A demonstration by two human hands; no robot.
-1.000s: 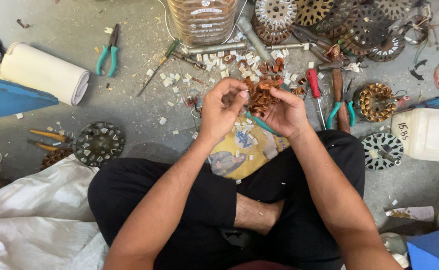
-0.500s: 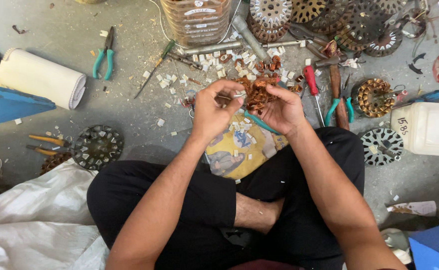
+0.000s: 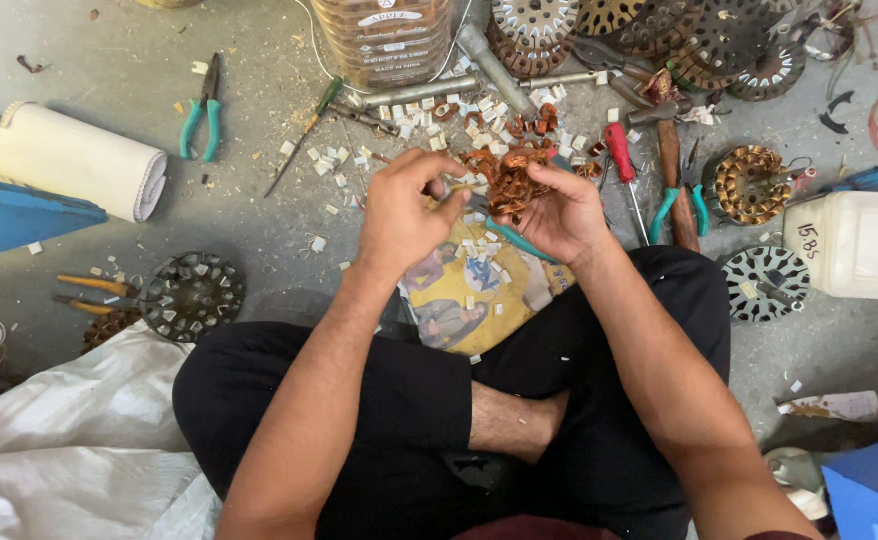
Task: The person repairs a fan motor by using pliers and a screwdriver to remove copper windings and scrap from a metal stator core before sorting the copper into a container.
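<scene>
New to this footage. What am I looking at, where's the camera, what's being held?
There is no machine here: a person sits cross-legged on a concrete floor and works with bare hands. The single view comes from a camera worn on the head, looking down.

The left hand and right hand together hold a tangled bundle of copper wire; the left fingers pinch at its edge.

Around them lie small white paper scraps, green-handled pliers, a red-handled screwdriver, round slotted metal motor cores, one wound with copper, a white roll, a white plastic can and a printed yellow sheet under the hands.
</scene>
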